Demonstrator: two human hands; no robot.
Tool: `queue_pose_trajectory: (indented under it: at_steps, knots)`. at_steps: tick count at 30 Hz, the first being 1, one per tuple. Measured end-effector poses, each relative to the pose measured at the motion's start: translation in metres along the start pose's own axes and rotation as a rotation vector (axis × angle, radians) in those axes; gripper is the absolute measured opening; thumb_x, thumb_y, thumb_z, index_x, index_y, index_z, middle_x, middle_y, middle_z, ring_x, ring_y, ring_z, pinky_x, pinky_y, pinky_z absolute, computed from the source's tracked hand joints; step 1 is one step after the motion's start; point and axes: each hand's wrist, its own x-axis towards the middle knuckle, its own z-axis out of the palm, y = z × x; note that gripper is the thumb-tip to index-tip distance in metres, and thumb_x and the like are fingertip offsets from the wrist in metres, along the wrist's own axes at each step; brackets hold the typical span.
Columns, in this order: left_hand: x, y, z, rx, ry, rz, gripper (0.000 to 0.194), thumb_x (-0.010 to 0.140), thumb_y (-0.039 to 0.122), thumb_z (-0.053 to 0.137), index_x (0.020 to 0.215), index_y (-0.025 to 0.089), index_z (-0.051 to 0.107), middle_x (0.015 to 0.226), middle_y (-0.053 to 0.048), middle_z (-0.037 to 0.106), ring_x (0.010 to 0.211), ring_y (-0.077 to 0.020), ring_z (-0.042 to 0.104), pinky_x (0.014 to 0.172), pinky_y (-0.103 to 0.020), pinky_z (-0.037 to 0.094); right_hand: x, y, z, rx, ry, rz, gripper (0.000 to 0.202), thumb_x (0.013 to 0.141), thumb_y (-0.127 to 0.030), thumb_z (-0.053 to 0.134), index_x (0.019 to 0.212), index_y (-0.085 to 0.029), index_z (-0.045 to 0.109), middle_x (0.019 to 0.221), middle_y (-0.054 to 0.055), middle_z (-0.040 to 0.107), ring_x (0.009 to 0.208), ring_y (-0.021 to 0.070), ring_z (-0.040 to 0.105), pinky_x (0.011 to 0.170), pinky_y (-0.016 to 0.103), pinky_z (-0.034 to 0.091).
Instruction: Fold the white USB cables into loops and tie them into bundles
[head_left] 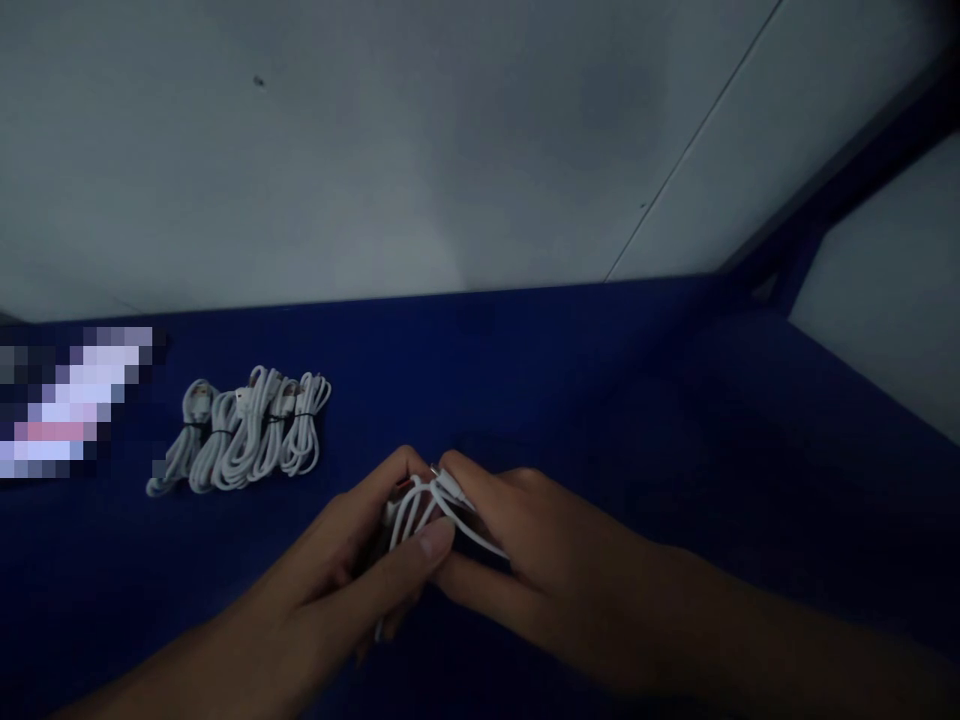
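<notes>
Between my two hands is a white charging cable (409, 512), gathered in loops above the blue table. My left hand (352, 560) is closed around the loops, its thumb laid across them. My right hand (540, 550) grips the same cable near a plug with a metal tip, and a strand runs into its palm. The fingertips of both hands nearly meet. Part of the cable is hidden behind the fingers. To the left, several coiled white cables (251, 430) lie side by side, with dark ties visible around their middles.
The blue table (465, 370) reaches back to a pale grey wall (337, 180). A pixelated bright object (82, 400) lies at the left edge. At the right, a dark blue slanted frame bar (840, 190) meets the table.
</notes>
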Motion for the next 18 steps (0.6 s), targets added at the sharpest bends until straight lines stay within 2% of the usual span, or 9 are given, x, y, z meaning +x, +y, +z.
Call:
queue_pose_trajectory:
  at_steps: [6, 12, 15, 18]
  knots:
    - [0.0, -0.003, -0.001, -0.048, -0.001, -0.007, 0.034, 0.105, 0.062, 0.063, 0.103, 0.029, 0.06, 0.069, 0.007, 0.046, 0.062, -0.0133, 0.042, 0.056, -0.024, 0.037, 0.0, -0.001, 0.0, 0.001, 0.001, 0.006, 0.021, 0.108, -0.043, 0.06, 0.1, -0.023, 0.057, 0.085, -0.001, 0.071, 0.071, 0.0154, 0.066, 0.057, 0.027, 0.042]
    - [-0.002, -0.013, -0.003, -0.104, 0.045, -0.007, 0.022, 0.103, 0.049, 0.07, 0.108, 0.028, 0.066, 0.074, 0.004, 0.054, 0.066, -0.0155, 0.047, 0.058, -0.024, 0.042, 0.0, -0.001, 0.0, -0.016, 0.007, 0.009, 0.02, 0.108, -0.042, 0.059, 0.103, -0.022, 0.058, 0.086, -0.001, 0.072, 0.07, 0.0153, 0.066, 0.058, 0.028, 0.042]
    - [-0.003, -0.017, -0.002, -0.114, 0.051, -0.014, 0.024, 0.101, 0.052, 0.071, 0.109, 0.029, 0.07, 0.073, 0.004, 0.054, 0.065, -0.0159, 0.047, 0.056, -0.025, 0.042, 0.0, -0.001, 0.001, -0.014, 0.013, 0.006, 0.02, 0.107, -0.041, 0.061, 0.102, -0.022, 0.058, 0.086, 0.0, 0.072, 0.071, 0.0156, 0.066, 0.058, 0.028, 0.042]
    - [-0.005, -0.021, -0.003, -0.113, 0.109, -0.083, 0.037, 0.099, 0.057, 0.073, 0.128, 0.033, 0.068, 0.076, 0.003, 0.059, 0.068, -0.0171, 0.051, 0.058, -0.025, 0.045, 0.0, 0.0, 0.001, -0.01, 0.009, 0.0, 0.019, 0.106, -0.04, 0.063, 0.103, -0.022, 0.058, 0.085, -0.001, 0.072, 0.068, 0.0151, 0.066, 0.057, 0.027, 0.043]
